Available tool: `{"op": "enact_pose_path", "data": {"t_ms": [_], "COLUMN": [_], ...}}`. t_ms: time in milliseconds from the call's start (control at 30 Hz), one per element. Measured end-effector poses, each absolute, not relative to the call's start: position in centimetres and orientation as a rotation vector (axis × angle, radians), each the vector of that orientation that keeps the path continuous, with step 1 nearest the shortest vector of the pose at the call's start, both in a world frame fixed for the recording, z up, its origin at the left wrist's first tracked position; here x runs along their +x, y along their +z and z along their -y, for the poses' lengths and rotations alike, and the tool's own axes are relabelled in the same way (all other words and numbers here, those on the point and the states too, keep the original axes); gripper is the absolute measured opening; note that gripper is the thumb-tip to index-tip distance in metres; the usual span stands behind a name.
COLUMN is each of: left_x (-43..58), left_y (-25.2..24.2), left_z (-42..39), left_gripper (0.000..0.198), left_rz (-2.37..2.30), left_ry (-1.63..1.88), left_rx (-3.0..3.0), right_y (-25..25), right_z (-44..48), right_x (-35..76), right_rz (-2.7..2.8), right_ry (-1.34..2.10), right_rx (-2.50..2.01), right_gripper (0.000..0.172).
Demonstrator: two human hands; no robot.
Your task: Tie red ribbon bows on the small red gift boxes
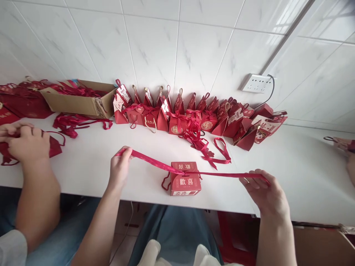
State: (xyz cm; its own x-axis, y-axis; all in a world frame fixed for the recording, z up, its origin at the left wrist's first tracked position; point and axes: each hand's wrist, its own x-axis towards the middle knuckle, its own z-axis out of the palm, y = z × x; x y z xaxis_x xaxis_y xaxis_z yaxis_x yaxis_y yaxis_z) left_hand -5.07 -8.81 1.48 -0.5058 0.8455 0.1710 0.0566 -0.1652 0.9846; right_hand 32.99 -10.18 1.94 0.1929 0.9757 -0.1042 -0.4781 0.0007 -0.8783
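Note:
A small red gift box with white lettering stands near the front edge of the white table, a dark red cord loop at its side. Across its top runs a red ribbon, drawn out to both sides and crossing at the box's middle. My left hand pinches one ribbon end, raised left of the box. The other end lies in my right hand, its fingers closed round it to the right. Neither hand touches the box itself.
A row of red gift boxes lines the wall. Loose ribbons lie before it; a cardboard box of ribbons stands back left. At left, a co-worker's hands handle a red box. Another hand shows at the right edge.

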Motion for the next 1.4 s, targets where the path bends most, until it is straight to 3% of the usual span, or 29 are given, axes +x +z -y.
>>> {"op": "enact_pose_path", "data": {"t_ms": [167,300,367,667,733,867,967,1033,1133,1267,1400], "left_x": [-3.4,0.1,1.6,3.4,2.4,-0.7,-1.5,-0.4,2.5,4.5,2.5], "left_y": [6.1,9.9,11.1,11.8,12.0,12.1,10.8,8.9,5.5,2.5,2.3], "left_z": [7.6,6.3,6.0,6.9,7.1,7.5,8.1,8.9,10.5,11.4,10.4], "left_gripper": [0.024,0.036,0.03,0.017,0.028,0.047,0.042,0.035,0.028,0.028,0.024], "left_rz": [-1.065,-0.772,-0.688,-0.647,-0.594,-0.631,-0.855,-1.071,-1.373,-1.668,-1.635], "left_ry": [1.599,1.432,1.343,1.354,1.376,1.516,1.488,1.213,0.891,0.691,0.543], "left_rx": [0.906,1.024,1.144,1.24,1.202,1.127,1.278,1.541,1.946,2.198,2.205], "right_y": [6.2,10.0,11.0,11.0,11.1,11.1,10.0,8.7,6.2,4.0,3.6], "right_z": [7.1,5.2,4.9,5.9,6.3,7.1,7.2,6.9,6.4,5.6,5.1], "right_x": [30.1,25.2,23.2,20.7,21.9,25.4,26.2,25.3,23.1,21.5,21.4], "right_rz": [0.836,1.08,1.17,1.287,1.292,1.448,1.673,1.9,2.252,2.536,2.623], "right_ry": [1.3,1.439,1.435,1.325,1.407,1.68,1.506,1.242,0.861,0.675,0.623], "right_rx": [-0.809,-0.721,-0.693,-0.578,-0.522,-0.285,-0.62,-0.875,-0.866,-0.756,-0.781], "right_gripper": [0.028,0.029,0.029,0.03,0.028,0.051,0.041,0.026,0.012,0.023,0.026]}}
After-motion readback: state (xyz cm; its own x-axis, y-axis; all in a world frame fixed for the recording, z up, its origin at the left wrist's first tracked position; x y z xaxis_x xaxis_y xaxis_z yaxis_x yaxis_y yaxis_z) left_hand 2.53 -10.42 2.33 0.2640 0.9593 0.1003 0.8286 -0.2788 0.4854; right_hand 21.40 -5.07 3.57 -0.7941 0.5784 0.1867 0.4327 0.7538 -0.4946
